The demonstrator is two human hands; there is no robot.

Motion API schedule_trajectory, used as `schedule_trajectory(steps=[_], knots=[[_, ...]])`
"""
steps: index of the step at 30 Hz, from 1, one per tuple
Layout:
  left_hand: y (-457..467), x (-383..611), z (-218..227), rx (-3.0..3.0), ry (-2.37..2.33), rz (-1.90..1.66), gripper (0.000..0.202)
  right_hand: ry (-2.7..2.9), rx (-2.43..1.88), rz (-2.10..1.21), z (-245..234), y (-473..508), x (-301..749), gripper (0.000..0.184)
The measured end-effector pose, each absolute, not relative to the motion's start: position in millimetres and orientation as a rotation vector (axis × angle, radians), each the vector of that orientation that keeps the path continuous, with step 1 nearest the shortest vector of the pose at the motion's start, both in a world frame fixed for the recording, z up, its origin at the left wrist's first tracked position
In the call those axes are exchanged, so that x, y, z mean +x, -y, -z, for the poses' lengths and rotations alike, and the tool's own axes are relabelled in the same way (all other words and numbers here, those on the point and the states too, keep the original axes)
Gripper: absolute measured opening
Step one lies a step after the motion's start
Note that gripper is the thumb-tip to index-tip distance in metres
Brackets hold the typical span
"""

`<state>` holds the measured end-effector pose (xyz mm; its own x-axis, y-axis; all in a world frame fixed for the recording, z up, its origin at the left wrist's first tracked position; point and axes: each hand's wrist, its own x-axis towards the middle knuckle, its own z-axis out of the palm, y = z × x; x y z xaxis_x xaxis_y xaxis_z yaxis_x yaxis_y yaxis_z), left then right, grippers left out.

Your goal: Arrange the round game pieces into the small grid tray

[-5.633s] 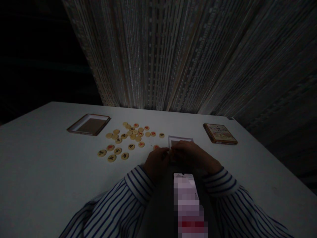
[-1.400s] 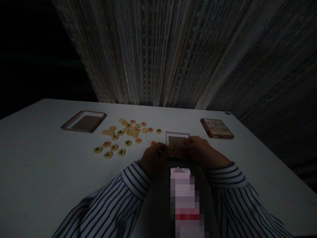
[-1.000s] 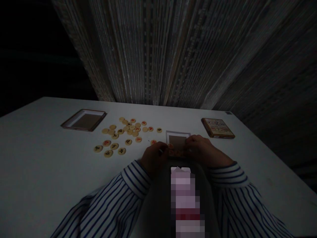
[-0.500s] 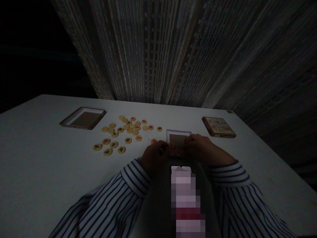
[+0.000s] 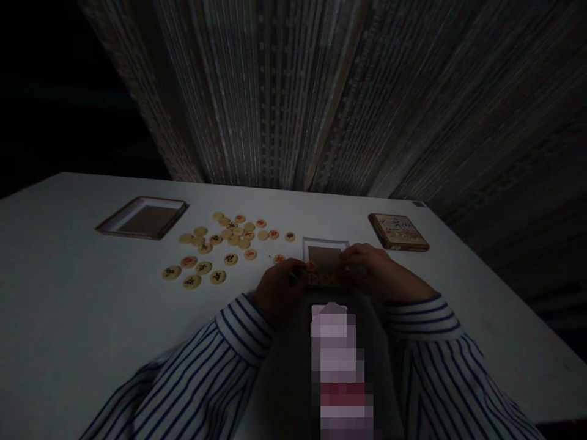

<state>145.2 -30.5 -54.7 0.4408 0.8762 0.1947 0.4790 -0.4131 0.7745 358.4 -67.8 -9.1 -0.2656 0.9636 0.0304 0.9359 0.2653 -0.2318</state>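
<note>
Left hand [image 5: 279, 287] and right hand [image 5: 384, 275] flank an open box [image 5: 324, 252], round pieces [image 5: 312, 278] lying inside between them; whether either grasps anything, I cannot tell. Leftward, past loose pieces [image 5: 230, 259], a tray [image 5: 150, 220] shows its brown bottom.

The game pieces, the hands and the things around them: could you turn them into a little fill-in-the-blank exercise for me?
1. The game pieces are ____ in shape.
2. Characters on the marked pieces are either black or ____.
3. The printed box lies nearer the right hand than the ____ one.
4. The sleeves are white with ____ stripes.

Missing words: round; red; left; blue.
</note>
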Motion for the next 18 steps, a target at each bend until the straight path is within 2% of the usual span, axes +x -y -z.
schedule_trajectory(steps=[18], knots=[[32.1,144.8,51.0,2.05,-1.129,-0.82,0.016,2.397,-1.801,-0.211,15.3,66.6,355.5,0.012]])
